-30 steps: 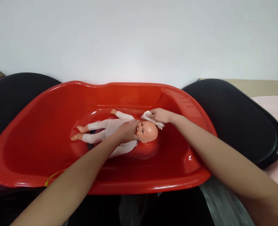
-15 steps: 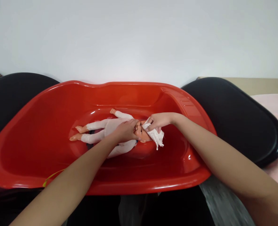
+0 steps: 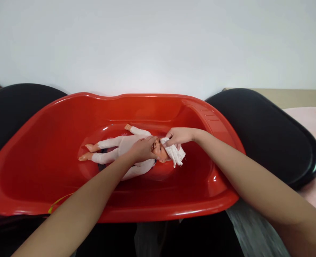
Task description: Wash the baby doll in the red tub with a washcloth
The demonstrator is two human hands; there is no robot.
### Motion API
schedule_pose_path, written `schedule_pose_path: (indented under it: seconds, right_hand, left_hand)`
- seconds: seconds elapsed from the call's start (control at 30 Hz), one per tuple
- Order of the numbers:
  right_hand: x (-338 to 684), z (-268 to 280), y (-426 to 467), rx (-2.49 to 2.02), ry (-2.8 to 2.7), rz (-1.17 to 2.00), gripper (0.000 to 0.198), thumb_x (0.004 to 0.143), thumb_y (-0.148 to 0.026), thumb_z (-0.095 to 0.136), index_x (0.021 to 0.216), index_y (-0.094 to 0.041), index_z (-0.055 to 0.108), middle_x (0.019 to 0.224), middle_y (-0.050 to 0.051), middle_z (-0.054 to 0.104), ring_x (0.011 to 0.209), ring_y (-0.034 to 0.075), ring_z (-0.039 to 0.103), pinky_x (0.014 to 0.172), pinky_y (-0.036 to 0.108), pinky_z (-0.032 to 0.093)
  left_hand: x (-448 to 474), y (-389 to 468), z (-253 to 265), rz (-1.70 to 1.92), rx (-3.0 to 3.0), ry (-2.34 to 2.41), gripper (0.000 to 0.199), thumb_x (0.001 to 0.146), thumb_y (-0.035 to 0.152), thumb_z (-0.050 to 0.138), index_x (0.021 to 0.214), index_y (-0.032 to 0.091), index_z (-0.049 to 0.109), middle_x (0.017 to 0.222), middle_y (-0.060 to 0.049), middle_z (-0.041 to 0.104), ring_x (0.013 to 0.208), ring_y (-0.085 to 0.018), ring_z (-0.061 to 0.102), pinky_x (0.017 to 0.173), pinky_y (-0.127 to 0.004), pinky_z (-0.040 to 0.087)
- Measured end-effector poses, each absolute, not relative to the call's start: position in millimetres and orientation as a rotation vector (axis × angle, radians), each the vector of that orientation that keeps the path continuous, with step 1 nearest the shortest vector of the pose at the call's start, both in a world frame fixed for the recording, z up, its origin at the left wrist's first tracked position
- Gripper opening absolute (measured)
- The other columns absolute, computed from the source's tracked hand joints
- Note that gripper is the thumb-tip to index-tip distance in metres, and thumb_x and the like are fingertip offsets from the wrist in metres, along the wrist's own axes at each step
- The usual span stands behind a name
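Note:
A baby doll (image 3: pixel 128 143) in white clothes lies on its back inside a red baby bathtub (image 3: pixel 40 150), feet to the left and head to the right. My left hand (image 3: pixel 144 148) is closed around the doll at its chin and neck, hiding part of the lower face. Pinched in my right hand (image 3: pixel 179 136) is a crumpled white cloth (image 3: pixel 176 155), which rests against the doll's forehead and the top of its head. The loose end of the cloth hangs toward the near side of the tub.
Black seats or boards flank the tub, one on the left (image 3: pixel 10 114) and one on the right (image 3: pixel 265 135). Pink fabric (image 3: pixel 307 125) lies at the far right. A white wall (image 3: pixel 158 46) rises behind, and a yellow strip (image 3: pixel 57 202) shows at the tub's near rim.
My right hand and the cloth have shifted slightly left, so the cloth lies closer over the doll's head. The left hand and the doll have stayed in place.

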State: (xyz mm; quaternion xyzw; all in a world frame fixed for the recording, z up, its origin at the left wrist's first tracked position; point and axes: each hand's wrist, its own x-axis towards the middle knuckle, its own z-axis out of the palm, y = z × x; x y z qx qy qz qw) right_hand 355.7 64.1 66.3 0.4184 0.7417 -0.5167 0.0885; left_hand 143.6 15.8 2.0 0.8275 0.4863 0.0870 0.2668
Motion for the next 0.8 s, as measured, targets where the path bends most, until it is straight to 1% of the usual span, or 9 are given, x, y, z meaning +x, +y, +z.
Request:
schedule_pose_path:
  seconds: [0.07, 0.13, 0.17, 0.23, 0.3, 0.4, 0.57, 0.7, 0.8]
  right_hand:
    - [355.8, 65.2, 61.9, 1.169, 2.070, -1.610, 0.034, 0.070, -0.041, 0.072, 0.091, -0.015, 0.073, 0.084, 0.006, 0.073, 0.079, 0.020, 0.069, 0.068, 0.028, 0.058]
    - [357.1, 64.6, 61.9, 1.114, 1.982, -1.614, 0.040, 0.067, -0.042, 0.075, 0.094, -0.012, 0.073, 0.085, 0.009, 0.073, 0.079, 0.022, 0.071, 0.071, 0.031, 0.059]
    - [358.2, 64.7, 62.7, 1.113, 1.971, -1.607, 0.040, 0.067, -0.041, 0.076, 0.094, -0.011, 0.073, 0.083, 0.009, 0.073, 0.078, 0.022, 0.071, 0.071, 0.031, 0.060]
    - [360.5, 65.8, 65.6, 1.194, 2.053, -1.612, 0.032, 0.070, -0.038, 0.072, 0.090, -0.012, 0.072, 0.082, 0.008, 0.073, 0.076, 0.021, 0.070, 0.069, 0.030, 0.059]
    - [362.0, 67.4, 68.6, 1.354, 2.228, -1.621, 0.022, 0.075, -0.034, 0.064, 0.084, -0.014, 0.069, 0.081, 0.005, 0.072, 0.076, 0.019, 0.069, 0.066, 0.027, 0.058]
    - [361.7, 69.1, 70.3, 1.415, 2.397, -1.559, 0.016, 0.077, -0.031, 0.059, 0.079, -0.016, 0.066, 0.081, 0.003, 0.070, 0.075, 0.016, 0.065, 0.063, 0.023, 0.054]
    - [358.4, 67.8, 66.6, 1.260, 2.355, -1.490, 0.019, 0.076, -0.032, 0.062, 0.079, -0.015, 0.070, 0.074, 0.002, 0.069, 0.066, 0.013, 0.063, 0.059, 0.021, 0.050]
    - [358.9, 63.5, 64.3, 1.208, 2.132, -1.550, 0.027, 0.071, -0.037, 0.068, 0.085, -0.014, 0.072, 0.079, 0.005, 0.072, 0.072, 0.017, 0.067, 0.065, 0.024, 0.054]
    - [364.0, 60.1, 66.3, 1.165, 1.953, -1.546, 0.030, 0.069, -0.035, 0.070, 0.089, -0.013, 0.072, 0.085, 0.007, 0.074, 0.079, 0.020, 0.070, 0.070, 0.028, 0.056]
  left_hand:
    - [143.7, 16.2, 1.5, 0.223, 2.227, 1.313, 0.061, 0.066, 0.057, 0.077, 0.111, 0.023, 0.054, 0.113, -0.005, 0.064, 0.099, -0.026, 0.060, 0.078, -0.034, 0.043]
    - [144.5, 15.5, 3.0, 0.210, 2.225, 1.315, 0.058, 0.066, 0.057, 0.077, 0.107, 0.023, 0.055, 0.111, -0.006, 0.065, 0.098, -0.027, 0.060, 0.078, -0.034, 0.043]
    - [145.1, 14.7, 4.3, 0.206, 2.225, 1.316, 0.056, 0.066, 0.056, 0.078, 0.106, 0.023, 0.054, 0.112, -0.006, 0.065, 0.098, -0.027, 0.060, 0.078, -0.034, 0.043]
    - [146.0, 12.7, 7.2, 0.219, 2.231, 1.316, 0.056, 0.067, 0.054, 0.079, 0.106, 0.023, 0.054, 0.113, -0.007, 0.065, 0.098, -0.027, 0.060, 0.079, -0.034, 0.043]
    - [146.4, 10.8, 9.7, 0.236, 2.238, 1.316, 0.055, 0.067, 0.055, 0.079, 0.104, 0.022, 0.054, 0.111, -0.007, 0.065, 0.097, -0.027, 0.061, 0.080, -0.035, 0.043]
    - [146.2, 9.8, 10.8, 0.246, 2.243, 1.309, 0.055, 0.067, 0.057, 0.078, 0.101, 0.022, 0.054, 0.109, -0.006, 0.064, 0.096, -0.026, 0.061, 0.083, -0.036, 0.042]
    - [144.5, 12.3, 6.3, 0.245, 2.270, 1.268, 0.054, 0.067, 0.053, 0.079, 0.105, 0.022, 0.055, 0.115, -0.007, 0.063, 0.102, -0.028, 0.059, 0.085, -0.036, 0.042]
    - [143.7, 13.9, 4.2, 0.225, 2.254, 1.284, 0.055, 0.066, 0.051, 0.079, 0.108, 0.023, 0.055, 0.115, -0.006, 0.064, 0.102, -0.029, 0.060, 0.084, -0.037, 0.043]
    - [144.2, 13.3, 5.5, 0.220, 2.247, 1.307, 0.058, 0.066, 0.054, 0.078, 0.110, 0.023, 0.054, 0.116, -0.006, 0.064, 0.103, -0.029, 0.060, 0.085, -0.037, 0.043]
